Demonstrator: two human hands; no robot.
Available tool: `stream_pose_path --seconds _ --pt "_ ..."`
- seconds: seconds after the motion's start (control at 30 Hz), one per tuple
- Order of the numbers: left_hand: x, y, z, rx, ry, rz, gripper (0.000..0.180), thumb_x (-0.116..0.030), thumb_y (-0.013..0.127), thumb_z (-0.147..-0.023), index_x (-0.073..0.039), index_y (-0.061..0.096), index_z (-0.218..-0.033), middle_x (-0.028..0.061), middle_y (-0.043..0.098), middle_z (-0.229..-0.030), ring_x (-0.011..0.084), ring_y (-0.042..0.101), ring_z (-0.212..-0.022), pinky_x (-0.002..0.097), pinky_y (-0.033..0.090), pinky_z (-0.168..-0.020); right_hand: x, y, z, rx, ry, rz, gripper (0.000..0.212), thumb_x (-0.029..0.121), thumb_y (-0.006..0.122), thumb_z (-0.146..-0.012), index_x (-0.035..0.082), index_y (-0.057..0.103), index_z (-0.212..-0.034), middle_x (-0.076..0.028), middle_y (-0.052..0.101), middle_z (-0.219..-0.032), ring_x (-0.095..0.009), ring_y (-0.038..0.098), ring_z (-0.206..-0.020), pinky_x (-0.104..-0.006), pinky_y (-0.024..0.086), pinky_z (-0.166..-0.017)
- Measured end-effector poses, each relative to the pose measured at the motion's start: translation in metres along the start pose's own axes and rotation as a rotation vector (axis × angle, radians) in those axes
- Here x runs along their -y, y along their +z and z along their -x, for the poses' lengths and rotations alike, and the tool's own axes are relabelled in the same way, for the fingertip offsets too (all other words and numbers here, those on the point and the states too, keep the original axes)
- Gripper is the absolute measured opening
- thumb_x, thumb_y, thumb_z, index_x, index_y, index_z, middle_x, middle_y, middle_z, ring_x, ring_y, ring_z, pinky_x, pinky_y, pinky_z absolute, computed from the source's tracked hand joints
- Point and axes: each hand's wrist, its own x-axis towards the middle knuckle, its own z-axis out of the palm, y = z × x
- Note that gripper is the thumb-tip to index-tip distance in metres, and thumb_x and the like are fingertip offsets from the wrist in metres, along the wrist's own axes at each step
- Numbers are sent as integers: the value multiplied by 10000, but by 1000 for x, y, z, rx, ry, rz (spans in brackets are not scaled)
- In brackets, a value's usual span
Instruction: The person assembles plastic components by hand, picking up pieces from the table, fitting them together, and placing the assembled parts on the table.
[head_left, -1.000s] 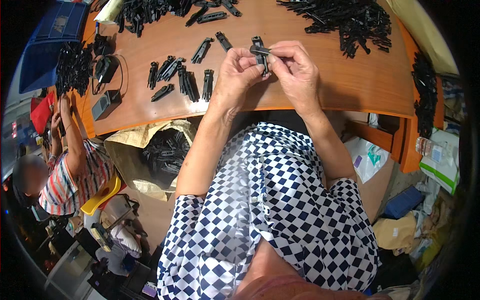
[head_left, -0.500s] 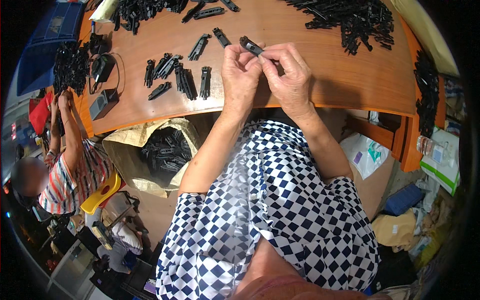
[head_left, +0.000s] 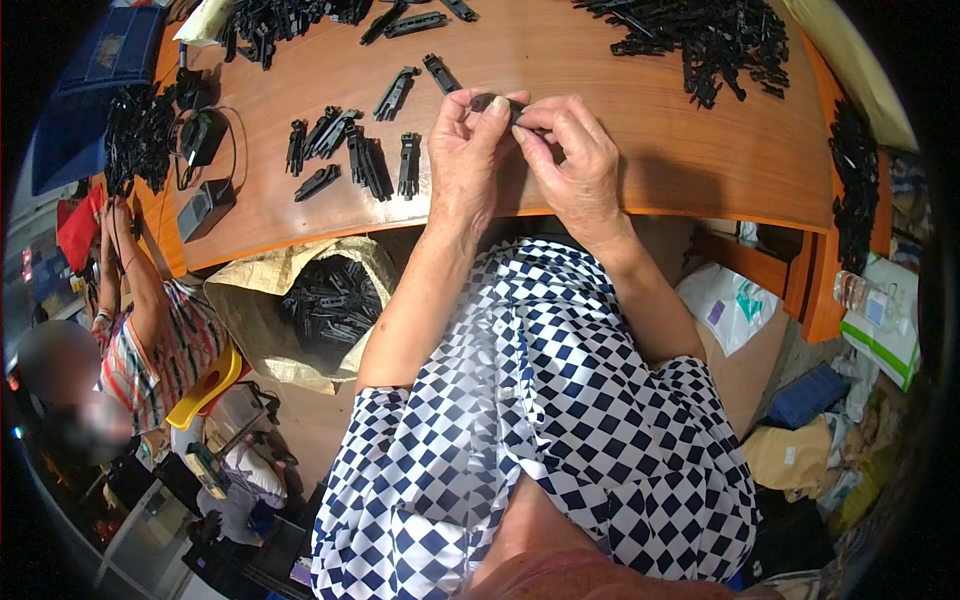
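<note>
Above the table edge, my left hand [head_left: 466, 155] is closed round a small black plastic part [head_left: 482, 102], its thumb lying over the top. The thumb and fingertips of my right hand [head_left: 574, 160] pinch the same part at its right end. Much of the part is hidden by my fingers. Left of my hands, several long black plastic parts lie loose on the wooden table [head_left: 290, 215], among them a single upright one [head_left: 409, 166] and a close bunch [head_left: 368, 163]. Two more [head_left: 440, 74] lie just beyond my left hand.
Heaps of black parts lie at the far left [head_left: 265, 30] and far right [head_left: 705, 45]. Below the table edge stands an open sack [head_left: 240, 290] holding more. A black adapter box [head_left: 207, 210] sits at the left edge, near a co-worker in a striped shirt [head_left: 150, 340].
My left thumb has come up over the black part, covering more of it, and the left hand has shifted slightly left. At the left, the co-worker's head and arms have moved a little.
</note>
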Motion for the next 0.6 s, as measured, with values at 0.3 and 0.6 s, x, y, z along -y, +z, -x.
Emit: stream_pose_path --seconds 0.3,0.6 --pt "-30 -4 14 221 98 -335 192 -6 591 -883 14 593 -1074 104 653 -1050 156 611 -977 277 485 -884 0 -22 -6 422 464 -332 369 238 711 -824 -9 584 -1068 -138 659 -880 -175 642 -770 -303 507 -676" --pt "-26 -3 8 209 -9 -169 201 2 605 -866 5 592 -1067 113 659 -1022 165 624 -923 282 504 -841 11 -17 -1 213 339 -153 247 144 718 -792 2 610 -963 -144 642 -766 -229 629 -641 -322 494 -568"
